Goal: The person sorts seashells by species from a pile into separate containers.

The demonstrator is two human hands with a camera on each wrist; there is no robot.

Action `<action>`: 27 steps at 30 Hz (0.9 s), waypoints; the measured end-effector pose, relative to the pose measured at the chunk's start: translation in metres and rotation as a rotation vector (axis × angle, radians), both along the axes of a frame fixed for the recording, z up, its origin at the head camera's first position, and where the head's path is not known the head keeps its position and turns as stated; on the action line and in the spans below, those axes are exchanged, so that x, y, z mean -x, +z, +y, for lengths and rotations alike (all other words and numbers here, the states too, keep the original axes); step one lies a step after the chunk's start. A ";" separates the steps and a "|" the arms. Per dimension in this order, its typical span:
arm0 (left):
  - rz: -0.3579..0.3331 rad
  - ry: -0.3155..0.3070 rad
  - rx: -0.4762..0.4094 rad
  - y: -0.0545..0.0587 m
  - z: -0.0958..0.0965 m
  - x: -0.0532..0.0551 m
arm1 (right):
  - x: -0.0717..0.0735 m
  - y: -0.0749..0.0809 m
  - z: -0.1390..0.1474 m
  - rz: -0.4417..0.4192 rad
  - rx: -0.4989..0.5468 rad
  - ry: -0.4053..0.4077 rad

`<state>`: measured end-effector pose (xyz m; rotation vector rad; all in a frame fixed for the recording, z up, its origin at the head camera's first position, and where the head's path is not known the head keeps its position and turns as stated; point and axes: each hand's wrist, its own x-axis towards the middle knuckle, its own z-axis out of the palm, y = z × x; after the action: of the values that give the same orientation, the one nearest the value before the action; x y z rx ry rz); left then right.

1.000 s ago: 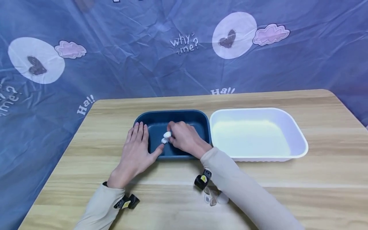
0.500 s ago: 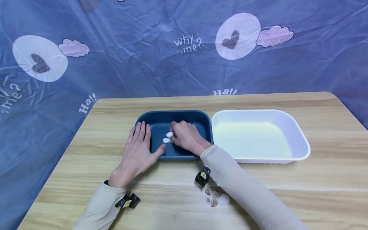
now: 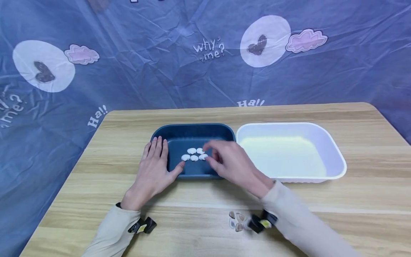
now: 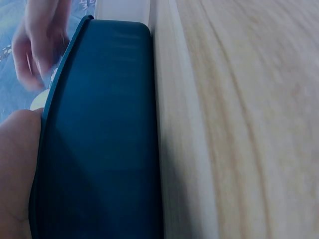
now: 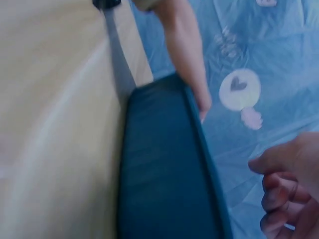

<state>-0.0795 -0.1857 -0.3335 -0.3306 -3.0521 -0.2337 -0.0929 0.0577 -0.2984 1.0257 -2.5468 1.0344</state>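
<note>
Several small white shells [image 3: 194, 158] lie close together in two rows on the floor of the dark blue tray [image 3: 196, 176]. My left hand [image 3: 153, 171] rests over the tray's left end with its fingers straight; its thumb reaches the near rim beside the leftmost shell. Above the tray's right part is my right hand [image 3: 231, 162], blurred, its thumb and forefinger apart near the right-hand shells. Nothing shows between the fingers of the right hand [image 5: 289, 184] in the right wrist view. From the left wrist, the tray wall [image 4: 104, 124] hides most of the shells.
A white tray [image 3: 290, 177] stands against the blue tray's right side. Nearer the front, a small group of brown and pale shells [image 3: 237, 220] lies on the wooden table [image 3: 186, 228], partly behind the right wrist's camera. A printed blue cloth [image 3: 144, 71] hangs behind.
My right hand has let go of the white shells and moved right and back toward me, uncovering both rows. The left hand has stayed in place on the tray.
</note>
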 end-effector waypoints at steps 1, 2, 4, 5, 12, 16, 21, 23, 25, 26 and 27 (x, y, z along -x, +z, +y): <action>-0.001 0.001 0.000 0.000 0.000 0.000 | -0.008 -0.001 0.007 0.011 0.024 0.031; -0.002 0.002 0.000 -0.001 0.000 0.000 | -0.016 -0.003 0.014 0.025 0.051 0.066; -0.002 0.004 0.001 -0.001 -0.001 0.000 | -0.032 -0.010 0.026 0.051 0.089 0.127; -0.003 0.007 0.004 -0.002 -0.001 0.000 | -0.040 -0.014 0.031 0.053 0.097 0.155; -0.002 0.007 0.003 -0.002 -0.001 0.000 | -0.080 -0.045 0.071 -0.029 0.085 0.192; 0.003 0.006 0.004 -0.003 -0.001 0.001 | -0.092 -0.059 0.088 -0.148 0.076 0.131; 0.007 0.002 0.008 -0.003 -0.001 0.000 | -0.097 -0.067 0.097 -0.187 0.048 0.074; 0.003 0.002 0.010 -0.003 -0.001 0.000 | -0.098 -0.067 0.098 -0.175 0.009 0.068; 0.000 0.002 0.010 -0.002 -0.001 0.000 | -0.099 -0.066 0.098 -0.153 -0.044 0.064; 0.000 0.003 0.008 -0.002 -0.001 0.000 | -0.099 -0.066 0.098 -0.139 -0.069 0.061; 0.000 0.003 0.008 -0.002 -0.001 0.000 | -0.099 -0.065 0.098 -0.125 -0.088 0.060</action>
<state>-0.0798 -0.1870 -0.3350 -0.3266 -3.0540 -0.2211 0.0058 0.1562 -0.3639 1.0991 -2.6990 1.0404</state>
